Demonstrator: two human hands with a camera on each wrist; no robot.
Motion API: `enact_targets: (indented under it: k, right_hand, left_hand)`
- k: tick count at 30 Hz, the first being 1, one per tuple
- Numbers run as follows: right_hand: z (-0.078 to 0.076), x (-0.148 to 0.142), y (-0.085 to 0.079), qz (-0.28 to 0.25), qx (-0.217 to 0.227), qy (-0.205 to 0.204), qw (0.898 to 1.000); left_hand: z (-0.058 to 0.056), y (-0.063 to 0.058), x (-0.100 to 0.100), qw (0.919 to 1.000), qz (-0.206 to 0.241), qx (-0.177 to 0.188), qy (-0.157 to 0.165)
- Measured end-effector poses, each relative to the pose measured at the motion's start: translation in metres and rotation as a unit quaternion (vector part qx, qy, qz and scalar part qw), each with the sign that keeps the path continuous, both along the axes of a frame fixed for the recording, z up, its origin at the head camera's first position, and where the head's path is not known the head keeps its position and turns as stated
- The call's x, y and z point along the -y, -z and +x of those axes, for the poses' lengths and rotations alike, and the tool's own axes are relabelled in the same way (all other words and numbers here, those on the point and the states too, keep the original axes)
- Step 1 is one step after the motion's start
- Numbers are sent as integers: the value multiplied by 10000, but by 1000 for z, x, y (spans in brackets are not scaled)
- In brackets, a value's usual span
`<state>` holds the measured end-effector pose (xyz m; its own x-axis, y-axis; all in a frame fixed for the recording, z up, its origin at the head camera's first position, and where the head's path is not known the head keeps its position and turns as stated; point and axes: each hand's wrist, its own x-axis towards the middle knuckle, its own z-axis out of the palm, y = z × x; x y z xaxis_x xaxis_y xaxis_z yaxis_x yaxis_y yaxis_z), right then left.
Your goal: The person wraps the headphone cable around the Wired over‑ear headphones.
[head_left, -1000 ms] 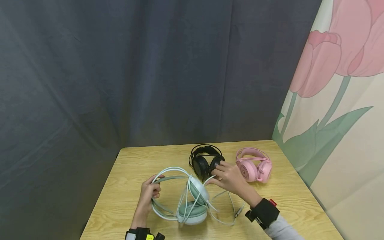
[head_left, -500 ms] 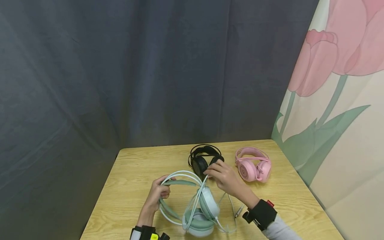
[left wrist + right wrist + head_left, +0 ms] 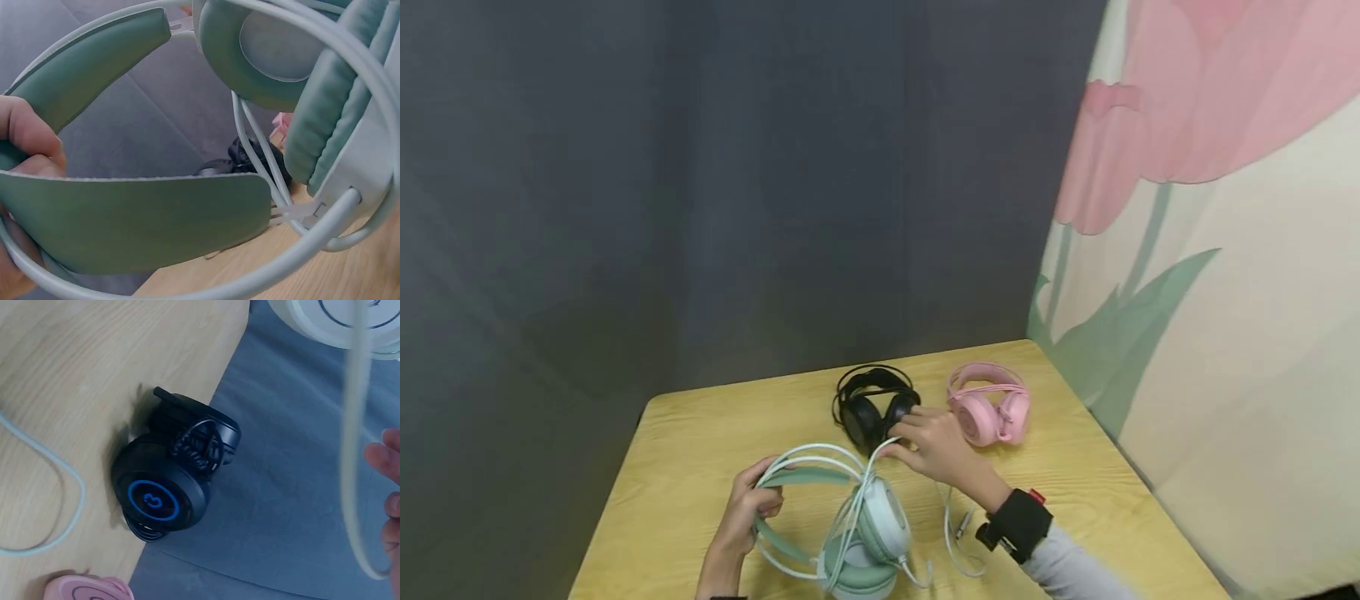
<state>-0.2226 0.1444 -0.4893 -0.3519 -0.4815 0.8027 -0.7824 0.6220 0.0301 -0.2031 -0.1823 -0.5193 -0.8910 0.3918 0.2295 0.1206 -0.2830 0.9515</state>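
My left hand (image 3: 743, 510) grips the headband of mint-green and white headphones (image 3: 886, 518), fingers curled round the padded strap (image 3: 137, 219). The headphones are held tilted over the near part of the table, ear cups toward the right. A pale cable (image 3: 352, 425) runs in loops across the frame and ear cups. Up and to the right of the cups, my right hand (image 3: 942, 450) pinches this cable between thumb and fingers. The cable's far stretch lies on the table with a small metal plug (image 3: 962, 525) at its end.
Black headphones (image 3: 862, 422) rest just beyond my right hand, their cord bundled. Pink headphones (image 3: 979, 418) lie to their right. The wooden table (image 3: 715, 425) ends at a dark curtain (image 3: 775, 208) behind and a tulip-print wall cover (image 3: 1225, 375) on the right.
The head view has swung right, so the table appears further left. The mint headphones have moved somewhat right and nearer my right hand. Cable strands now run bunched up toward the pinching fingers.
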Motion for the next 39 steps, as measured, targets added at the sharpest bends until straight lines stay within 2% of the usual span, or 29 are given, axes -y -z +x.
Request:
enact_targets:
  k: [4,6,9,11,14,18,22,26,30,36,39]
  right_hand:
    - [-17,63,3,421,266,-765,9958]
    - [-22,86,2,646,432,-1071,9912]
    - [-25,100,-1,898,655,-1241,9860]
    - [-23,97,-3,1008,838,-1220,9838]
    - [-22,85,-3,944,1065,-1119,9835]
    - [-23,60,3,191,1150,-824,9898]
    - [-20,29,7,-544,1100,-444,9914]
    - [-15,6,10,-731,1063,-199,9914]
    - [-11,-4,15,-495,1290,-239,9901]
    - [-6,-7,27,1,2180,-500,9747]
    - [-6,-5,34,-14,2268,-530,9725]
  left_hand:
    - [37,-3,51,9943,-31,439,-973]
    - [51,-4,69,9900,25,500,-1319]
    - [58,-5,82,9901,68,400,-1341]
    - [56,-4,81,9927,155,327,-1152]
    - [45,-1,72,9960,340,187,-801]
    - [23,4,49,9961,867,-2,-145]
    - [2,9,20,9870,1496,147,568]
    - [-10,10,0,9764,1869,358,1020]
    - [-13,11,-8,9727,1995,537,1053]
    - [-9,16,-7,9713,2035,756,975]
    - [-6,18,-6,9677,2138,807,1064]
